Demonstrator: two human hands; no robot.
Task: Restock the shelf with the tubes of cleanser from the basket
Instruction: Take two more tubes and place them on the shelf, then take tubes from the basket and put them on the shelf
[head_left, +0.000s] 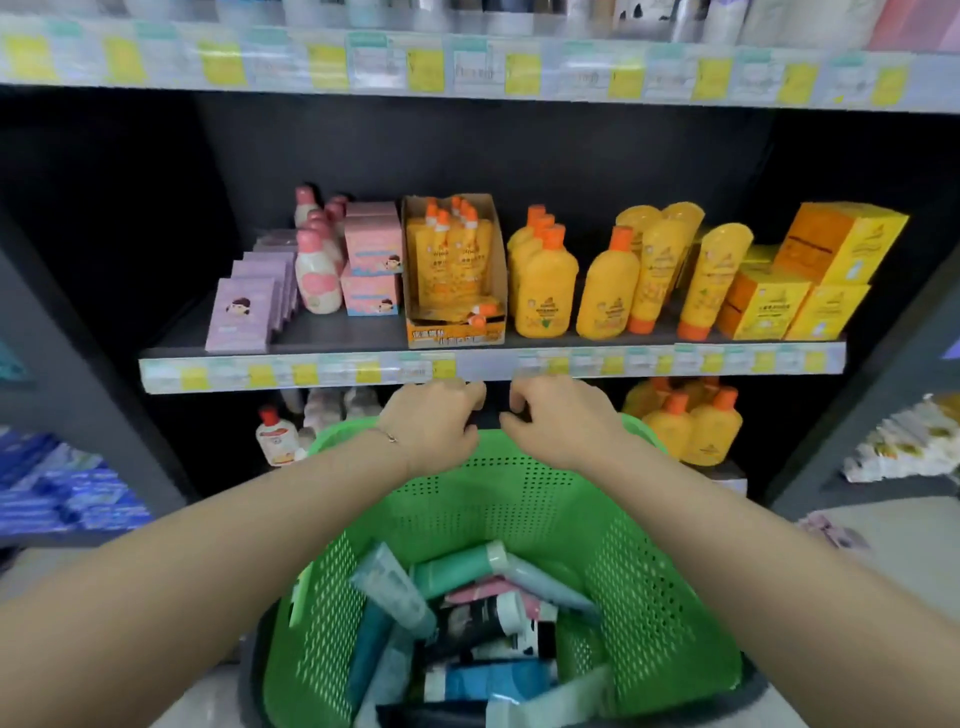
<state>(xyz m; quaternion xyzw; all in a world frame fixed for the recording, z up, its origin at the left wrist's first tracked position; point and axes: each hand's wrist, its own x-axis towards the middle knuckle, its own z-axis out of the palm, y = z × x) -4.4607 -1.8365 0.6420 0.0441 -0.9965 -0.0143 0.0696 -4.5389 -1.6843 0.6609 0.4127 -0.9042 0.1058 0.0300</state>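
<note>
Both sets of fingers (470, 410) are curled tight at the far rim of the basket (519, 483), in the middle of the frame. They seem to clasp a dark bar (491, 415) that shows between them, though most of what they hold is hidden under the knuckles. The left hand (431, 423) and right hand (563, 421) sit close side by side, backs up, just below the front edge of the shelf (337, 332).

The tubes (462, 569) lie in a loose heap in the bottom of the basket, at the lower centre of the frame. That puts them below and nearer the person than the fingers, so either hand must let go and come back down into the basket to reach one. Both hands look about equally near. The tubes do not line up: a teal one on top lies roughly left to right and tilted, while others run diagonally or towards the shelf.

Above, yellow bottles (545, 286) and boxes fill the shelf's right half. I judge that no tube has been taken up yet.
</note>
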